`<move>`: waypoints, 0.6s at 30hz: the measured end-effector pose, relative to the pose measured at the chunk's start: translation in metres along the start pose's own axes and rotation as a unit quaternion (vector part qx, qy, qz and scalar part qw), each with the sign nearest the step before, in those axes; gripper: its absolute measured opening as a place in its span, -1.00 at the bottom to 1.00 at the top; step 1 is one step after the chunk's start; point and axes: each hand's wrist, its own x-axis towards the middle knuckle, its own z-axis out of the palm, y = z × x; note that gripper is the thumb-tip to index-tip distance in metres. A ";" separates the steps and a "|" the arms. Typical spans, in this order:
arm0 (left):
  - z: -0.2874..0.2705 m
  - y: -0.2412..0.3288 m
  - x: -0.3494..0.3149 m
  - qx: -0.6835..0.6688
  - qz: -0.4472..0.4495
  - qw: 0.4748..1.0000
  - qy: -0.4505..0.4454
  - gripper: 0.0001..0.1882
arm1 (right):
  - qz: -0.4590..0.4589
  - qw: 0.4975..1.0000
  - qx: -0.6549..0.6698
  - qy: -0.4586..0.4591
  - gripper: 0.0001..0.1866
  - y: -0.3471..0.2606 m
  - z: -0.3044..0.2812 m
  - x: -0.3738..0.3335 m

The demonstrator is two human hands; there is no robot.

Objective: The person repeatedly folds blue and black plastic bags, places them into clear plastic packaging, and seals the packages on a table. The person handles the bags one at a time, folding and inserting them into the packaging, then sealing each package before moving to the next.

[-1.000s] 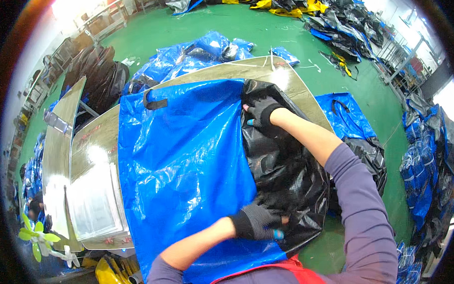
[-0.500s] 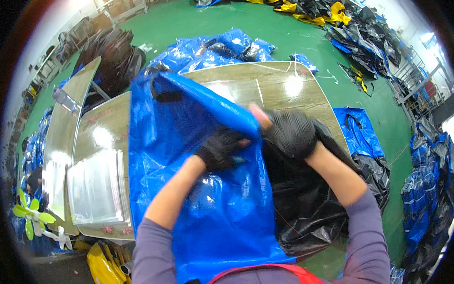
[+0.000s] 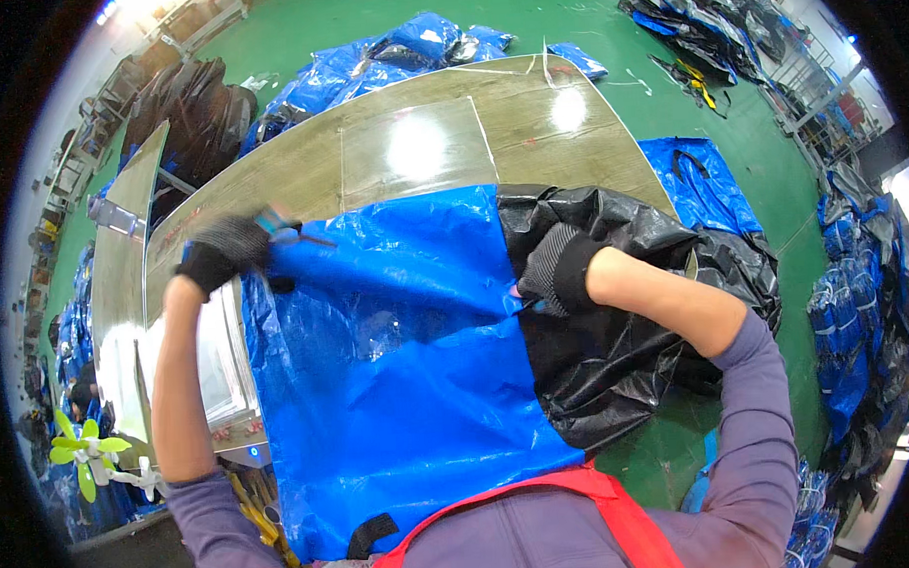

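A large bag of shiny woven plastic (image 3: pixel 398 386), blue on the left and black on the right, lies across the table in front of me. My left hand (image 3: pixel 231 250), in a dark glove with bare fingertips, is at its far left corner. Its fingers are closed around a small teal-handled tool (image 3: pixel 270 222), whose dark tip is blurred. My right hand (image 3: pixel 556 270), gloved alike, pinches the bag at the seam between blue and black, creasing the sheet. A short black strap (image 3: pixel 371 535) shows at the bag's near edge.
Clear plastic sheets (image 3: pixel 222 357) are stacked on the wood-look table (image 3: pixel 281 190), left of the bag. Another blue and black bag (image 3: pixel 707 190) lies beyond the right edge. Blue bundles (image 3: pixel 396 56) lie behind the table. A small green-bladed fan (image 3: pixel 85 452) stands at left.
My left hand has moved from the bag's middle to its far left corner. The raised far flap now lies flatter. My right hand has come slightly nearer, to the seam.
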 end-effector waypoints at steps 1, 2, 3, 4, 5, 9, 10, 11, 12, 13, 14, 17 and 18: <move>0.010 0.026 0.012 -0.083 0.038 0.995 -0.037 -0.61 | 0.033 0.999 0.001 0.039 -0.60 0.000 -0.006 -0.009; 0.025 0.053 0.020 -0.112 0.094 0.986 -0.074 -0.44 | 0.093 0.984 0.044 0.144 -0.54 0.006 -0.004 -0.015; 0.045 0.086 0.022 -0.197 -0.137 0.968 -0.066 -0.29 | 0.124 0.938 0.082 0.313 -0.47 0.010 0.002 -0.023; 0.062 0.110 0.017 -0.135 -0.171 0.972 -0.091 -0.21 | 0.156 0.940 0.062 0.295 -0.37 0.021 0.017 -0.024; 0.077 0.139 0.007 -0.073 -0.195 0.970 -0.123 -0.31 | 0.197 0.939 0.039 0.279 -0.26 0.031 0.032 -0.023; 0.061 0.156 0.006 -0.096 -0.215 0.966 -0.105 -0.37 | 0.200 0.932 0.072 0.293 -0.21 0.063 0.112 0.003; 0.045 0.155 0.021 -0.032 -0.189 0.968 -0.159 -0.44 | 0.201 0.934 0.043 0.292 -0.22 0.067 0.119 0.010; 0.025 0.153 0.042 -0.060 -0.200 0.955 -0.210 -0.47 | 0.217 0.938 0.035 0.268 -0.22 0.067 0.120 0.015; 0.016 0.170 0.069 0.033 -0.105 0.994 0.007 -0.43 | 0.215 0.937 0.050 0.271 -0.22 0.065 0.114 0.015; 0.009 0.187 0.097 -0.163 -0.138 0.960 0.182 -0.35 | 0.234 0.940 0.044 0.246 -0.22 0.058 0.105 0.011; 0.010 0.210 0.129 -0.252 -0.043 0.940 0.228 -0.28 | 0.234 0.936 0.032 0.260 -0.22 0.049 0.091 0.003; 0.025 0.265 0.179 -0.158 0.095 0.976 0.120 -0.32 | 0.182 0.915 0.108 0.343 -0.24 0.001 0.050 -0.049; 0.029 0.271 0.186 -0.132 0.041 0.985 0.099 -0.34 | 0.112 0.934 0.192 0.279 -0.25 -0.018 0.050 -0.079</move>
